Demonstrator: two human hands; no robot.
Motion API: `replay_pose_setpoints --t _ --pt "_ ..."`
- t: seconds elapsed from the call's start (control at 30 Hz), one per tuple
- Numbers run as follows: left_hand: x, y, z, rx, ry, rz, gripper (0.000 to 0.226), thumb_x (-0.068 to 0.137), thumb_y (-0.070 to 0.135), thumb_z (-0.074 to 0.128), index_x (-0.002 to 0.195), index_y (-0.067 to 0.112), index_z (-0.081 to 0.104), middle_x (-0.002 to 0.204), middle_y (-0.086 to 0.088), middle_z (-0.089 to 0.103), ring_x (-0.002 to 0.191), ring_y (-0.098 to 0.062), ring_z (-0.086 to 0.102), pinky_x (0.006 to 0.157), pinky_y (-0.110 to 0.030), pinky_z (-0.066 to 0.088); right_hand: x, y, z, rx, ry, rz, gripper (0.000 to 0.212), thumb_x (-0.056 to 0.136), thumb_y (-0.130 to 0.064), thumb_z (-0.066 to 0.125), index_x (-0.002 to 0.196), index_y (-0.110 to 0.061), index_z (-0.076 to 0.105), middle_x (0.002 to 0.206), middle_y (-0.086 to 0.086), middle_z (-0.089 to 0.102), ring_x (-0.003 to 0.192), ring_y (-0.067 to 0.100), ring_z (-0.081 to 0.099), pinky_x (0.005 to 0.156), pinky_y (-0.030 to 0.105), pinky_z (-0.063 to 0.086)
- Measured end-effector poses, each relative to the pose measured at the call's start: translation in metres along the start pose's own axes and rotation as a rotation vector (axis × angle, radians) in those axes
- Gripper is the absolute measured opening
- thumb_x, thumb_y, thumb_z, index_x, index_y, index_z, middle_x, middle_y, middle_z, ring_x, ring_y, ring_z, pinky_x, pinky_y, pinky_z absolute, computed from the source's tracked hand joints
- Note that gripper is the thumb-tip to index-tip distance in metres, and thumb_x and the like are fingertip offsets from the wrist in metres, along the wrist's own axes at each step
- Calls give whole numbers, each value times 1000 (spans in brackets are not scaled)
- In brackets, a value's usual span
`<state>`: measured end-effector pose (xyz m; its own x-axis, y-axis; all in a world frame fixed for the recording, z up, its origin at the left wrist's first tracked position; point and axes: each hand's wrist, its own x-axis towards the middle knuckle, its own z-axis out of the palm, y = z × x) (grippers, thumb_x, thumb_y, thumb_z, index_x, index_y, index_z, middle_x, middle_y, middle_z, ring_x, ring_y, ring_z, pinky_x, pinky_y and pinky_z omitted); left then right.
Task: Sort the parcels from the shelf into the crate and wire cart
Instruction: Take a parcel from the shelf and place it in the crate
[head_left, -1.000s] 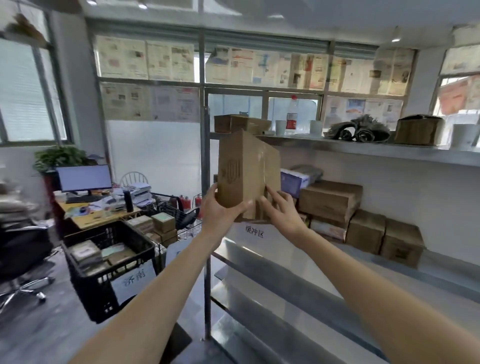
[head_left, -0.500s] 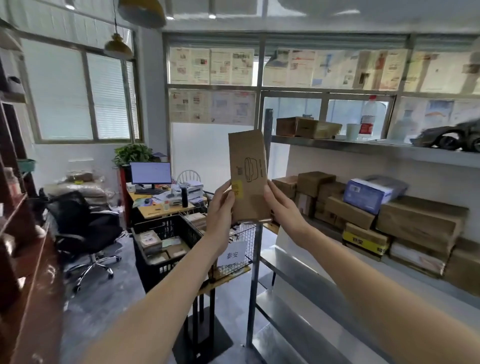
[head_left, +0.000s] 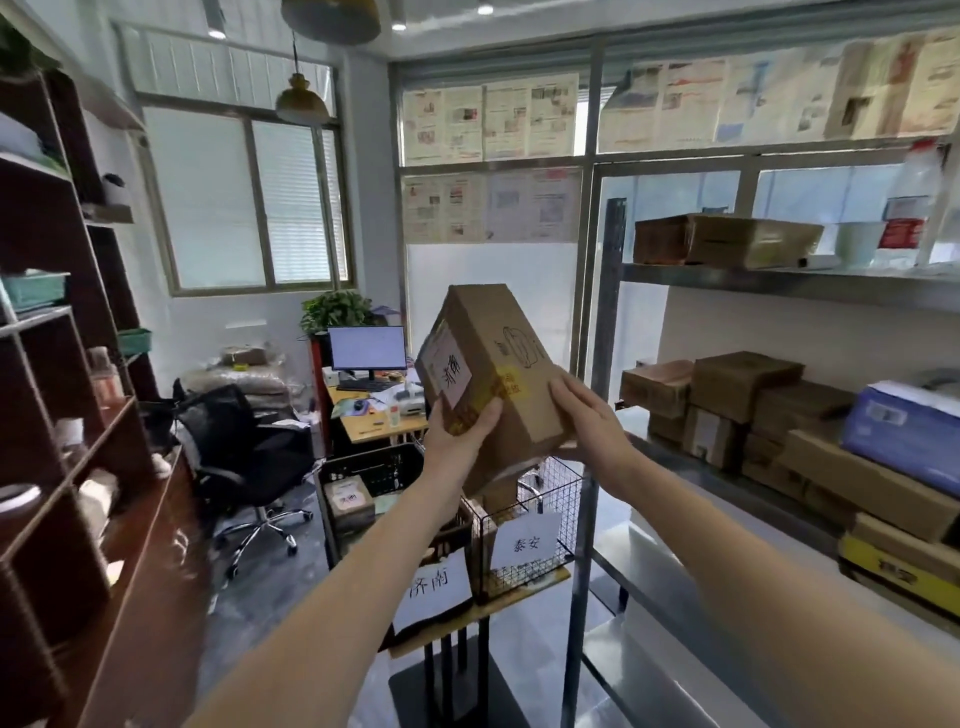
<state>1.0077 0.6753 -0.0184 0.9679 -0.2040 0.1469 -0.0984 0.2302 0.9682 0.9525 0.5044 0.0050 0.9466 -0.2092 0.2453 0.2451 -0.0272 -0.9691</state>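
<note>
The brown cardboard parcel (head_left: 488, 374) is held tilted between both hands (head_left: 524, 423), fingers wrapped on it. Its label seems to match the black plastic crate's (head_left: 374, 467) sign; lower it there squarely.

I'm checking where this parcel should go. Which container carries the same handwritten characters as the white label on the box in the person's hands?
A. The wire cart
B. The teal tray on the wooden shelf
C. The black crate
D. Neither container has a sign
C: the held box has a white label reading 济南, matching the paper sign on the black crate; the wire cart sign reads 泰安.
</note>
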Motion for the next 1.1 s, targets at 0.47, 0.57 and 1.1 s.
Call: replay_pose_setpoints --t 0.47,0.57,1.1 --pt "119 -68 -52 255 193 72 100 62 45 94 149 36 46 150 3 41 138 -20 42 113 -51 42 117 78 -8 -150 58 -33 24 105 -24 57 126 -31 65 122 8 65 112 29 64 66 35 62" --pt "143 -80 -67 308 210 86 94 68 38 94 149 34 47 149 2 39 136 -17 41 114 -40 37 137 90 6 -169 14 59 27 102 -40 58 128 -31 61 119 0 66 103 17 65 75 36 64" --pt "287 -80 -196 293 110 109 86 77 50 84 148 56 36 153 13 45 140 -15 44 115 -48 41 308 156 106 -22 -47 252 44 90 -46 73 132 -47 60 129 -1 66 115 24 65 90 55 59"
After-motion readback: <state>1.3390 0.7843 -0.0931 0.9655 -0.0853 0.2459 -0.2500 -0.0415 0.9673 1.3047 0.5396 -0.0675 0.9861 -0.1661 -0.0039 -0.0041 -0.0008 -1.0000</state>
